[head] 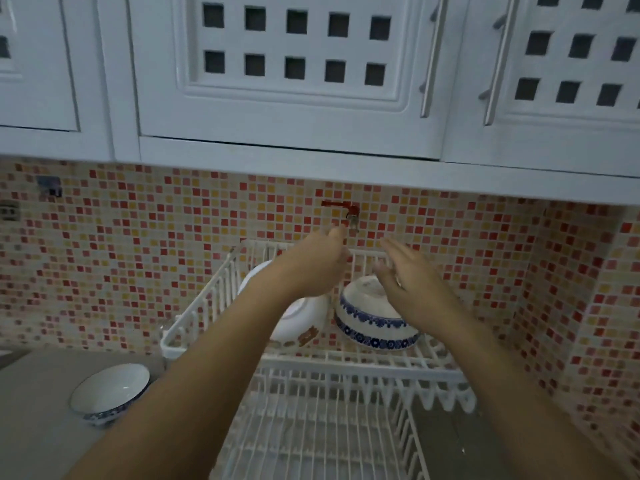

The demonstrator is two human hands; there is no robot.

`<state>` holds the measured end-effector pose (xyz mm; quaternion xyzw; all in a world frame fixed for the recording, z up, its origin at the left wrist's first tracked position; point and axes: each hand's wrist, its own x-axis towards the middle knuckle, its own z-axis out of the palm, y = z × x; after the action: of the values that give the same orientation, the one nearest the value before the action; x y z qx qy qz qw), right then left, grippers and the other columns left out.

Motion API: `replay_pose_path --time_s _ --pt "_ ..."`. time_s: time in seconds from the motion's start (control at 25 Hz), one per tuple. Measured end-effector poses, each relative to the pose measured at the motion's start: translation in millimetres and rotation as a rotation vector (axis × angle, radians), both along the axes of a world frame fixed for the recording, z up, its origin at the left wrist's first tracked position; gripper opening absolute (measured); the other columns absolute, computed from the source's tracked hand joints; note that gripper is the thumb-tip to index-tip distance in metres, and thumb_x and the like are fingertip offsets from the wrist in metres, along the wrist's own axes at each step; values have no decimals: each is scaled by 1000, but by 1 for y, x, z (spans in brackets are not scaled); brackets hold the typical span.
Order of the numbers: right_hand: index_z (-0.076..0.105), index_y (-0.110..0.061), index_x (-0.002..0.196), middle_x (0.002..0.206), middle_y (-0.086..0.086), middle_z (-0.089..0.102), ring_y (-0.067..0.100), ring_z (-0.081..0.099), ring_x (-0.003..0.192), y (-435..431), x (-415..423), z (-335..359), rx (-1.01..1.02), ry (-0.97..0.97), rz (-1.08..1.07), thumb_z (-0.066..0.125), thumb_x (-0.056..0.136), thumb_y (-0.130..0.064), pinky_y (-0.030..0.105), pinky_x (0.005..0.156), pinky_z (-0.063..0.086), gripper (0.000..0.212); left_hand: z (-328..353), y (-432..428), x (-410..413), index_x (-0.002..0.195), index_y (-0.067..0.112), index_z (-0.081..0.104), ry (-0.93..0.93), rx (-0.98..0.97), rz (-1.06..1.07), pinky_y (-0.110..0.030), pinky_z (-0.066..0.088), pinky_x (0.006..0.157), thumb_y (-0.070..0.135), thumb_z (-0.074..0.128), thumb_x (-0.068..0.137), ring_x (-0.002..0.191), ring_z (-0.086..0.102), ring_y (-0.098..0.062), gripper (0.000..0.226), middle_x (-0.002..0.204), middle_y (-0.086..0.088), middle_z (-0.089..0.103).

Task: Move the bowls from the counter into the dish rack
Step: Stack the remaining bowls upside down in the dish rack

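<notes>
Grey counter (38, 410), mosaic tile wall (121, 258), white cabinets (287, 81) above. Two bowls in dish rack (207, 306) upper tier, blue-rimmed bowl (110, 393) on counter. Left hand (313, 268) and right hand (412, 282) both spread, empty.

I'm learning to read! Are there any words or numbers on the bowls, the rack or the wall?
None can be read.
White bowl in the dish rack: a reddish-brown mark, too blurred to read.
Blue-patterned bowl: only flowers.
Counter bowl, tiled wall: no writing.
</notes>
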<state>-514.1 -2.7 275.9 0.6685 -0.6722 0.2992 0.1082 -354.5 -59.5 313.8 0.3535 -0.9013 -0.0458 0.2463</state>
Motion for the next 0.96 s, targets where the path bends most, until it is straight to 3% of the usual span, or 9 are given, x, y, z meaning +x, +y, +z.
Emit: replay_pose_path --time_s 0.28,0.4,0.56,0.68,0.8,0.96 --pt "20 -20 149 158 -5 21 9 18 144 -26 144 -19 -78 -229 217 28 99 -42 16 107 9 56 -14 -17 138 148 18 18 175 33 89 -36 24 113 47 23 97 141 28 -23 59 155 -5 27" --pt "21 -18 149 157 -4 24 6 20 143 -39 218 -30 -142 -364 254 32 100 -38 16 109 12 55 -26 -32 212 148 19 20 241 16 148 -35 26 111 48 21 96 140 32 -22 59 153 -4 32" --pt "21 -17 149 157 -3 25 3 20 141 -59 307 -65 -134 -458 260 34 100 -34 18 112 15 54 -59 -69 299 147 17 21 196 56 259 -37 27 111 47 21 98 140 32 -24 58 154 -6 31" --pt "21 -17 149 157 -3 25 10 22 144 -89 356 -102 -44 -492 236 34 100 -34 17 109 14 54 -90 -93 348 146 13 24 157 141 291 -37 28 111 44 23 98 138 35 -26 58 151 -10 36" --pt "24 -16 148 155 0 29 17 29 141 -120 393 -147 130 -585 169 37 99 -34 26 110 24 53 -129 -122 384 146 8 25 109 264 309 -37 26 111 43 25 99 138 34 -27 59 151 -13 36" --pt "38 -10 138 139 7 46 24 48 123 -172 432 -215 458 -841 59 45 97 -31 26 90 35 47 -191 -176 416 146 8 26 53 477 386 -40 24 114 42 27 99 140 30 -30 58 153 -14 32"
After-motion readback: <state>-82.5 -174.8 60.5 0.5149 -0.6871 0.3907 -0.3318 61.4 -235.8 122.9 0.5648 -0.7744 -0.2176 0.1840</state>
